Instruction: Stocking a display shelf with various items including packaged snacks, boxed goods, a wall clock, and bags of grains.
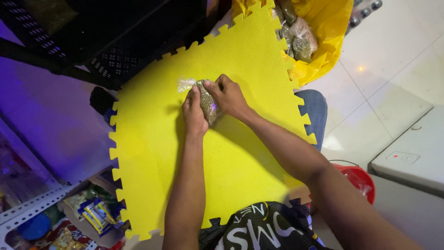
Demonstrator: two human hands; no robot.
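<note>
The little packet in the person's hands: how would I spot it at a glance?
Find the big yellow foam mat with jigsaw edges. Near its upper middle, the left hand and right hand meet around a small clear packet of greenish grains. Unlike the similar packets in the yellow bag, it lies alone on the mat.

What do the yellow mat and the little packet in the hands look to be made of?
Yellow mat: probably soft foam, matte, fine dimpled texture and jigsaw-cut edges. Packet: thin clear plastic film, glossy, its twisted end crinkled; filled with small greenish grains. Both hands, left hand and right hand, grip it.
</note>
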